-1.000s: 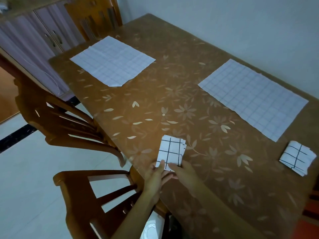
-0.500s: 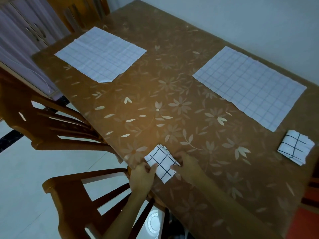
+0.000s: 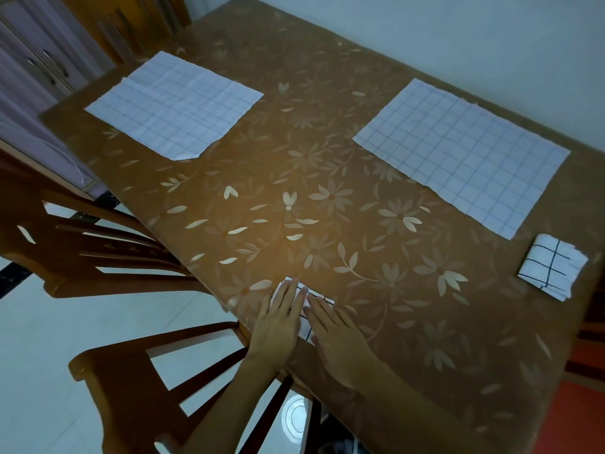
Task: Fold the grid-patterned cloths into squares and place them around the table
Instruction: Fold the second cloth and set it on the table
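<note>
A small folded grid-patterned cloth [image 3: 307, 326] lies near the left edge of the brown floral table [image 3: 294, 198], mostly hidden under my hands. My left hand [image 3: 281, 322] lies flat on its left part, fingers together. My right hand [image 3: 334, 335] lies flat on its right part. A second folded cloth square [image 3: 553, 268] rests at the right edge. Two unfolded grid cloths lie flat: one at the far left [image 3: 175, 104], one at the far right [image 3: 461, 154].
Two wooden chairs stand along the table's left side, one near [image 3: 137, 362] and one farther back [image 3: 82, 253]. Another chair [image 3: 131, 21] sits at the far end beside a cabinet [image 3: 36, 60]. A pale wall runs along the right.
The folded cloth, earlier held by its lower edge, has turned and come closer to the table edge. Both hands now rest flat on top of it.
</note>
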A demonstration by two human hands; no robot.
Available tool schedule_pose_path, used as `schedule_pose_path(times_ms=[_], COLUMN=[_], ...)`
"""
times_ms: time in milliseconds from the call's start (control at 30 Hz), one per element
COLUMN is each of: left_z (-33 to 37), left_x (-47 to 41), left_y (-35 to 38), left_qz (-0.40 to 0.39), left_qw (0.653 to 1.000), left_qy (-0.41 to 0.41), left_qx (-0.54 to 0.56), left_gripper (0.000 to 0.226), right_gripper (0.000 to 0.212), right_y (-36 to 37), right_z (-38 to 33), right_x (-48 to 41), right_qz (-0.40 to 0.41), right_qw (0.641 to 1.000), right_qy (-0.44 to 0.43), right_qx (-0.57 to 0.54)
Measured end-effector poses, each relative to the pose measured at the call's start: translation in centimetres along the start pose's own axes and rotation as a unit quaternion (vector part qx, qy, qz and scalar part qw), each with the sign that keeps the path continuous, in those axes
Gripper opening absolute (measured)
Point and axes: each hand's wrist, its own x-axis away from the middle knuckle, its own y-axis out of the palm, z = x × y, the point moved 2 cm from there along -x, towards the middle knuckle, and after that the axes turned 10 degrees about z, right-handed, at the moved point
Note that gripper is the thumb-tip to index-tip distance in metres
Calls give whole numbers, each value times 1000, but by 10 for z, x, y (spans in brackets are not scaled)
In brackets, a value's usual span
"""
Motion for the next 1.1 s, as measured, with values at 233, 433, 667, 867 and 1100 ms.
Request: schedule_pose_path(times_ms=[233, 433, 667, 867, 1100], left_z=[-16, -14, -29, -24, -12], left_x=[3, 2, -2, -2, -4], left_y=[4, 4, 2, -2, -28], left_qz=[-56, -71, -80, -94, -106], left_qw=[998, 997, 997, 994, 991], left_qy=[8, 4, -7, -25, -73], left_qx=[-20, -7, -19, -47, -29], left_gripper=[60, 63, 68, 70, 79], right_gripper=[56, 73, 70, 74, 64], right_y=[4, 4, 7, 2, -21], right_z=[-5, -8, -5, 2, -2], right_x=[11, 17, 20, 34, 41], right_qz=[-11, -28, -68, -77, -60], right_qw=[1000, 999, 996, 995, 997], right_qy=[28, 35, 28, 2, 14], right_qx=[6, 26, 46, 58, 36])
